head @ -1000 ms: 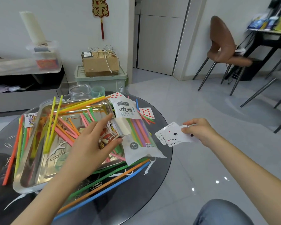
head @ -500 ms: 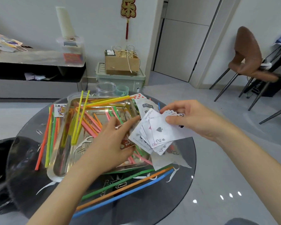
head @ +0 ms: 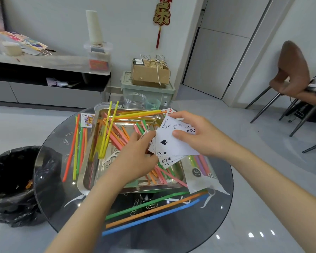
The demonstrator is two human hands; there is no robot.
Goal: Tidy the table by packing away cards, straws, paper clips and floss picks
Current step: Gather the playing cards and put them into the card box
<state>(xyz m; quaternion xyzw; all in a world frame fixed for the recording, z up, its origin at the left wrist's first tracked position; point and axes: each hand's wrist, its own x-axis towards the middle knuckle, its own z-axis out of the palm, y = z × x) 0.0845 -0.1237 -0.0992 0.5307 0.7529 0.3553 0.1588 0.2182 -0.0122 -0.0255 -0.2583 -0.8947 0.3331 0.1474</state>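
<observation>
My right hand (head: 199,136) grips a fan of playing cards (head: 171,145), a two of spades on top, above the right side of a steel tray (head: 91,185). My left hand (head: 135,157) reaches over the tray and its fingertips pinch the fan's left edge. Coloured straws (head: 115,132) lie across the tray with a floss pick (head: 111,157). More straws (head: 150,212) lie on the round glass table (head: 217,212) in front of the tray, among paper clips (head: 151,206). A queen card (head: 88,119) lies at the table's far left.
A straw packet (head: 201,176) lies right of the tray. Clear jars (head: 135,101) stand at the table's far edge. A black-lined bin (head: 13,183) sits on the floor at the left, a brown chair (head: 294,73) at the right.
My right hand has carried the cards left from beyond the table edge to above the tray. My left hand has moved right and taken hold of the fan's edge.
</observation>
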